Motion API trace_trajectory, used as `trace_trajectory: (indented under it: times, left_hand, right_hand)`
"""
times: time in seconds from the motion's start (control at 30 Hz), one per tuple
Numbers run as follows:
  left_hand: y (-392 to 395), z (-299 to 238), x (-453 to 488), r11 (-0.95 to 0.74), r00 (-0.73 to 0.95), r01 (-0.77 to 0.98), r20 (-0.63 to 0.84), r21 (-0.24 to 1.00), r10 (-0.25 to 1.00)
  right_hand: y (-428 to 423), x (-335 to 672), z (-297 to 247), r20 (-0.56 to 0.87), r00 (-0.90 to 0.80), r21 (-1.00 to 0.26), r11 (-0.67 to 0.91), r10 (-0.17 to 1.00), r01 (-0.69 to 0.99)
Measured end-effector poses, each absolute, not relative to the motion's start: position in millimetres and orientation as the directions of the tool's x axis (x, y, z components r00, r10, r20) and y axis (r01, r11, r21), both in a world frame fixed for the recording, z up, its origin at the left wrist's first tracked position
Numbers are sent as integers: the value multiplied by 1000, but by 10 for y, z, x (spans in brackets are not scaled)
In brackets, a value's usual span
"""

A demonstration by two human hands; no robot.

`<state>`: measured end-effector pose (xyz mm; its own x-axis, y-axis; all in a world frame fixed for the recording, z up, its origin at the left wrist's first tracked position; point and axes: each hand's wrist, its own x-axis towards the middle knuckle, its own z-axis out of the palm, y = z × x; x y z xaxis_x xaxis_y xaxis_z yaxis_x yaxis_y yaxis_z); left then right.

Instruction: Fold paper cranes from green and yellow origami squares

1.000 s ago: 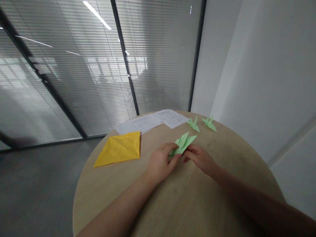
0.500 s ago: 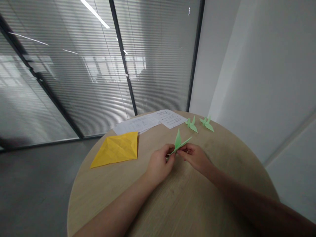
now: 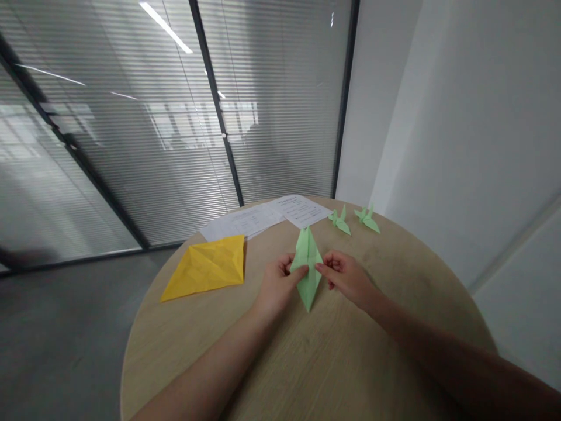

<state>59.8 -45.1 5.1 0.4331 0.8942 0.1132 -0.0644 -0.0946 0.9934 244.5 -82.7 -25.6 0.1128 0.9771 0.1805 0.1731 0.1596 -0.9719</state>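
Observation:
A light green folded origami paper (image 3: pixel 308 280), shaped like a long diamond with a crease down its middle, is held above the round table. My left hand (image 3: pixel 280 283) grips its left side, thumb across the front and fingers behind. At its right edge, my right hand (image 3: pixel 344 275) pinches the paper between thumb and fingers. Two finished-looking green paper cranes, one nearer (image 3: pixel 340 222) and one farther right (image 3: pixel 368 218), stand on the table beyond my right hand.
A creased yellow paper (image 3: pixel 208 266) lies on the left of the wooden table (image 3: pixel 184 351). White printed sheets (image 3: pixel 249 221) overlap at the far edge. Behind stand a glass partition with blinds (image 3: pixel 280 117) and, at right, a white wall (image 3: pixel 473 146).
The green paper has gone from spread, upright flaps to a flat diamond with its broad face toward me. Both hands have shifted their hold to its sides.

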Motion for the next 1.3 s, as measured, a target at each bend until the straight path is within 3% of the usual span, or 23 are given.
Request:
trace_trajectory:
  times: [0.2,0.53,0.97,1.3]
  left_hand:
    - [-455,40,605,-73,460,-39,82,997,884]
    - [-507,17,615,-210,438,69,159,975,885]
    - [-486,37,600,-198,416,67,153,978,896]
    - [-487,-25,632,-151,468,-17,141,988,873]
  right_hand:
    - [-829,2456,-288,208,131,-964,180,969,198]
    - [-843,2453,-290,237,131,-953,204,963,226]
    - [-923,2421,-217,283,46,-940,267,958,214]
    - [-835,2404,-311,208,106,-977,201,972,69]
